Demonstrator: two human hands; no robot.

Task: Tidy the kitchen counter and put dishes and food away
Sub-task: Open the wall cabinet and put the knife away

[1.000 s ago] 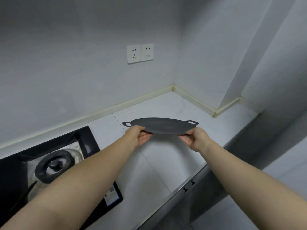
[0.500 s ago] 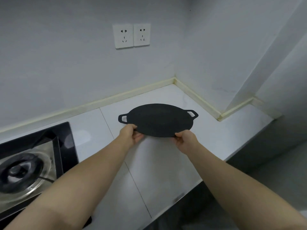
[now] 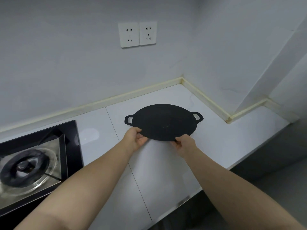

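A flat, round black griddle pan (image 3: 163,122) with a small loop handle on each side is held low over the white counter (image 3: 166,166), near its back corner. My left hand (image 3: 135,138) grips the pan's near left rim. My right hand (image 3: 184,143) grips the near right rim. The pan's top face tilts toward me; whether its far edge touches the counter cannot be told.
A black glass gas hob with a round burner (image 3: 25,168) sits at the left. Two white wall sockets (image 3: 137,34) are above the counter. Walls close the back and the right corner; the counter's front edge runs at lower right.
The pan has come down from level in the air to low over the counter, tilted so its top shows. My view has shifted right and closer.
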